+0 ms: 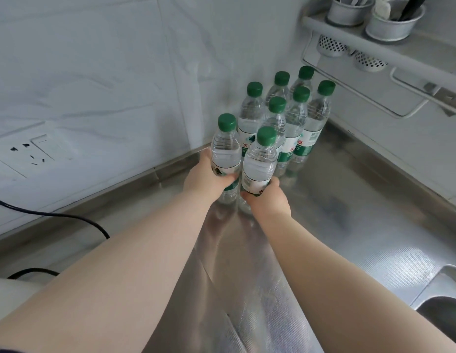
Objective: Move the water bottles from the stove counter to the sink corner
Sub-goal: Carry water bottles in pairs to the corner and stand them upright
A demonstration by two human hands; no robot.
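Observation:
Several clear water bottles with green caps [295,115] stand grouped in the corner where the steel counter [349,212] meets the tiled walls. My left hand [205,178] is wrapped around the lower part of one upright bottle [225,149] at the front left of the group. Beside it, my right hand [270,200] grips the base of another upright bottle [260,161]. Both held bottles touch or nearly touch the counter; their bottoms are hidden by my hands.
A sink basin [443,312] opens at the lower right. A wall rack [379,52] with metal utensil cups [392,21] hangs above the corner. A wall socket [36,154] and a black cable [56,217] are at the left, with a white appliance edge [15,291] below.

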